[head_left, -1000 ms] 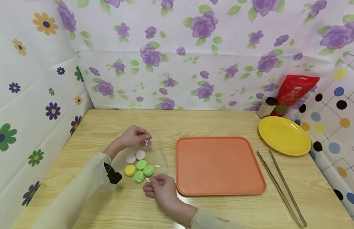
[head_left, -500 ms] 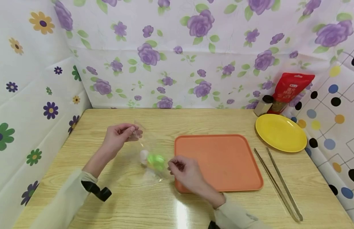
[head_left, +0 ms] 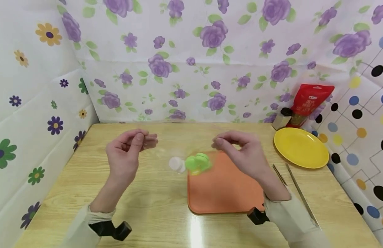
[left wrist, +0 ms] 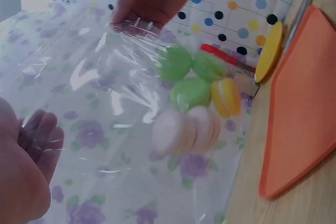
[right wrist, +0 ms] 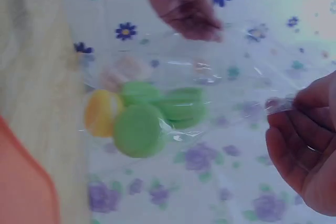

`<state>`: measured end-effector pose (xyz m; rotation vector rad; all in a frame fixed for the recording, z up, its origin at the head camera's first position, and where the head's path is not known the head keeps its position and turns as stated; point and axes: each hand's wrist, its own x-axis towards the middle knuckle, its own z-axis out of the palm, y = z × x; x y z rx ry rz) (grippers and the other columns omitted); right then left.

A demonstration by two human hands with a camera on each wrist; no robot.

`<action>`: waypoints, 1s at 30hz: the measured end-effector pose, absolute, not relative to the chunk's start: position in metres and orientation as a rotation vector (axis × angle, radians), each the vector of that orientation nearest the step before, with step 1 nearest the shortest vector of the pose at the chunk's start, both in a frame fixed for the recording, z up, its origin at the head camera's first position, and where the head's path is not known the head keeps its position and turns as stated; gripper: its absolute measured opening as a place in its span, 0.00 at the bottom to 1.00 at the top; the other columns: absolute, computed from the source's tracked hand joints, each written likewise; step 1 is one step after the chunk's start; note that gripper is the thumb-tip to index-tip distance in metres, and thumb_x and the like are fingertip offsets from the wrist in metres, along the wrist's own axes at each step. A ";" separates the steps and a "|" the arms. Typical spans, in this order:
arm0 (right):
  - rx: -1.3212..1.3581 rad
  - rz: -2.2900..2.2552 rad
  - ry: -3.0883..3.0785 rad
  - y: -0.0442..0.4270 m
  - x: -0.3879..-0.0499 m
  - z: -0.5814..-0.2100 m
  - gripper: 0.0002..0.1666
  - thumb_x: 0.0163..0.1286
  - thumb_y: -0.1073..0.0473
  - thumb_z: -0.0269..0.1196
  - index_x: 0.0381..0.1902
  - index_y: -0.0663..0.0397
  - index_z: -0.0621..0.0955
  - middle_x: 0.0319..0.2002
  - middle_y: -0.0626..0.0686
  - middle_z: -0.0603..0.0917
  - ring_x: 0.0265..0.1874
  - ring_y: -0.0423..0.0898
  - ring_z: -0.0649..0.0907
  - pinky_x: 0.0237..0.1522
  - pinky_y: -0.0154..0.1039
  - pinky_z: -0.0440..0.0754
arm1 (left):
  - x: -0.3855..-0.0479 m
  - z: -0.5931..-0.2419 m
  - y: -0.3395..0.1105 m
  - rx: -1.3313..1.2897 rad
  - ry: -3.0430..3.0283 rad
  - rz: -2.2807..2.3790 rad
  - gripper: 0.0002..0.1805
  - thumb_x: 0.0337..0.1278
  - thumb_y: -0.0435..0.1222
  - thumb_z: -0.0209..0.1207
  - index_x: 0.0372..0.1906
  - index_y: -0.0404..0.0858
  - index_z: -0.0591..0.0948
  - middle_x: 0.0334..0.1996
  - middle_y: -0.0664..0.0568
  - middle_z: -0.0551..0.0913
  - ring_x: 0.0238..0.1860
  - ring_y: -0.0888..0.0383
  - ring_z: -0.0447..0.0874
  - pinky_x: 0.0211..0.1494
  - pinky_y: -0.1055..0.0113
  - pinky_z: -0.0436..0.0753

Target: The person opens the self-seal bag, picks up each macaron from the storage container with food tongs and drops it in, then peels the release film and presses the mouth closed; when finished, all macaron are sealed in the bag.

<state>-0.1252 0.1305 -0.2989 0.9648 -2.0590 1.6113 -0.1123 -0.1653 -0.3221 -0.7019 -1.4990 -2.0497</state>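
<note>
A person's left hand (head_left: pixel 124 151) and right hand (head_left: pixel 242 151) are each pinching film of a clear plastic bag (left wrist: pixel 123 90) between thumb and fingers, the bag hanging between them. The wide two-sided hold is probably spreading the film and sharing the load. Green (head_left: pixel 195 162), pale (head_left: pixel 177 164) and yellow macarons (left wrist: pixel 226 97) are gathering lower than the hands, that end of the bag pointing toward the desk (head_left: pixel 148 213); the transparent outline is obscuring its long axis. An orange tray (head_left: pixel 225 193) is lying below the right hand; tongs (head_left: pixel 301 193) and a yellow plate (head_left: pixel 301 148) are resting to that hand's right.
</note>
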 end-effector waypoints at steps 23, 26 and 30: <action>0.410 2.177 -1.964 0.174 -0.049 -0.360 0.17 0.69 0.77 0.55 0.19 0.65 0.77 0.16 0.53 0.79 0.14 0.44 0.78 0.12 0.38 0.74 | -0.030 -0.365 -0.108 -0.362 -1.813 -2.271 0.07 0.68 0.22 0.54 0.35 0.28 0.82 0.26 0.44 0.88 0.26 0.53 0.89 0.37 0.54 0.88; 0.257 2.236 -1.950 0.175 -0.038 -0.367 0.19 0.68 0.78 0.52 0.16 0.63 0.74 0.15 0.52 0.77 0.14 0.43 0.77 0.11 0.37 0.71 | -0.021 -0.372 -0.103 -0.365 -1.836 -2.280 0.08 0.69 0.23 0.54 0.36 0.27 0.83 0.27 0.44 0.88 0.27 0.53 0.89 0.37 0.55 0.89; 0.125 2.284 -1.894 0.176 -0.030 -0.379 0.21 0.65 0.79 0.50 0.14 0.61 0.71 0.13 0.50 0.76 0.12 0.41 0.76 0.10 0.36 0.66 | -0.014 -0.383 -0.096 -0.386 -1.845 -2.295 0.08 0.70 0.23 0.53 0.39 0.27 0.83 0.28 0.44 0.88 0.28 0.53 0.90 0.37 0.56 0.89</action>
